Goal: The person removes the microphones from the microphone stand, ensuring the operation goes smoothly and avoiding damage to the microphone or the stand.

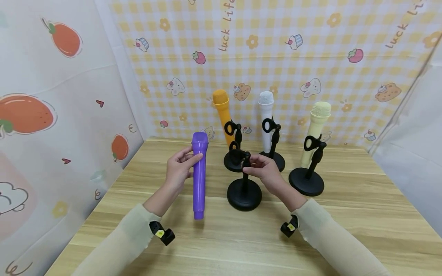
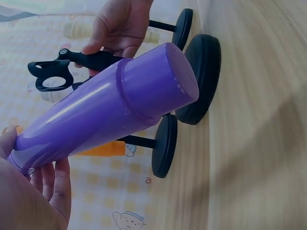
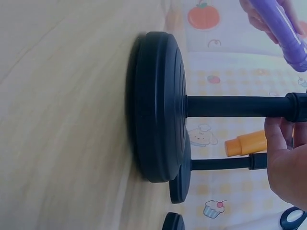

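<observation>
A purple microphone (image 1: 199, 180) hangs nearly upright above the table, head up, its lower end clear of the wood. My left hand (image 1: 179, 165) grips it just below the head, thumb across the front; in the left wrist view the purple microphone (image 2: 105, 91) fills the middle. My right hand (image 1: 264, 168) pinches the upper post of a black microphone stand (image 1: 244, 194), whose round base rests on the table to the right of the purple microphone. This stand's ring clip (image 2: 50, 76) holds nothing. Fingers of the right hand (image 3: 288, 163) touch the post below its collar.
Behind stand an orange microphone (image 1: 223, 111), a white microphone (image 1: 266, 111) and a pale yellow microphone (image 1: 317, 122). In front of each is a black stand with a clip, such as the right one (image 1: 306, 181). Patterned cloth (image 1: 297, 23) hangs behind the wooden table (image 1: 165, 249).
</observation>
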{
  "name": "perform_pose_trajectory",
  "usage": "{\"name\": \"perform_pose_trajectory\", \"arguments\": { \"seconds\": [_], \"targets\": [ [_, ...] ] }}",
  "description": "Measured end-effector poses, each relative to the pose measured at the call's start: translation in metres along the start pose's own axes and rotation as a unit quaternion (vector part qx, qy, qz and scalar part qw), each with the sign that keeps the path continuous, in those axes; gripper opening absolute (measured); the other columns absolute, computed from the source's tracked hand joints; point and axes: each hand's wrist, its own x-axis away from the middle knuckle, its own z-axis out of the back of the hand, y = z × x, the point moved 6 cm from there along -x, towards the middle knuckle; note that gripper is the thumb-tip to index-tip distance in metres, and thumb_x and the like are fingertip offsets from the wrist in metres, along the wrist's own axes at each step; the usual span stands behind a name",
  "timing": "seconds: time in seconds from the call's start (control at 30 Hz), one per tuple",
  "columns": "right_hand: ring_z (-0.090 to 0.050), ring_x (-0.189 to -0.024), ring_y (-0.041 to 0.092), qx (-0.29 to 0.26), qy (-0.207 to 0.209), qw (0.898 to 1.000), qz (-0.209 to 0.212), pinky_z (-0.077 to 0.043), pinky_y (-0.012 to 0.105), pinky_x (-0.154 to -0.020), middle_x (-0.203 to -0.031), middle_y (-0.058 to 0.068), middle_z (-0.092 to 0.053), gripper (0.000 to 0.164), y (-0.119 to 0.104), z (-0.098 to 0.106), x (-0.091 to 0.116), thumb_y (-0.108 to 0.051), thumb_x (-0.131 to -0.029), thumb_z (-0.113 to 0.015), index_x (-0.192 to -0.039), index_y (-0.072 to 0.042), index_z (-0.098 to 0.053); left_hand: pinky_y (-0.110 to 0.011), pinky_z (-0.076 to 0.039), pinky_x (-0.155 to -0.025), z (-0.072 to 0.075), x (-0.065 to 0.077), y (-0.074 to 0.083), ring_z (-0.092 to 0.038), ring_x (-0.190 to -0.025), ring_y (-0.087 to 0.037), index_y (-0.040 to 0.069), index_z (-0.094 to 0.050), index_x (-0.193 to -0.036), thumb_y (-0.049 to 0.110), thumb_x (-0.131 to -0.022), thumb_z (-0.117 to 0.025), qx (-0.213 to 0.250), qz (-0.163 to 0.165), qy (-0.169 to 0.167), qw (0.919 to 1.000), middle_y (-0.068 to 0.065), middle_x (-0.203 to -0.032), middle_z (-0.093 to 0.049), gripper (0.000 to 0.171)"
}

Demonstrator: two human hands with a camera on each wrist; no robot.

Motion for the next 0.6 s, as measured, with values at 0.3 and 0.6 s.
{"name": "perform_pose_trajectory", "arguments": {
  "seconds": [0.3,0.6],
  "targets": [
    [-0.065,-0.093,0.019,-0.008,-0.007,1.000,0.008,-0.052,0.031,-0.086,-0.098,0.004,-0.069,0.025,-0.007,-0.006,-0.006,-0.003,-0.084,-0.075,-0.107,-0.003,-0.066,-0.029,-0.056,-0.059,0.014,0.004,-0.006,-0.067,-0.073,-0.012,0.006,-0.058,-0.131,0.020,-0.083,-0.080,-0.023,0.008,0.005,0.9997,-0.002,-0.098,-0.067,0.055],
    [-0.065,-0.097,0.019,-0.023,-0.007,1.000,-0.007,-0.053,0.032,-0.083,-0.103,0.005,-0.068,0.028,-0.012,-0.018,-0.014,-0.002,-0.084,-0.073,-0.111,-0.003,-0.065,-0.030,-0.056,-0.061,0.034,0.007,-0.009,-0.066,-0.074,-0.012,0.007,-0.055,-0.132,0.023,-0.083,-0.079,-0.051,0.020,0.016,0.9983,-0.001,-0.097,-0.065,0.056]
  ]
}}
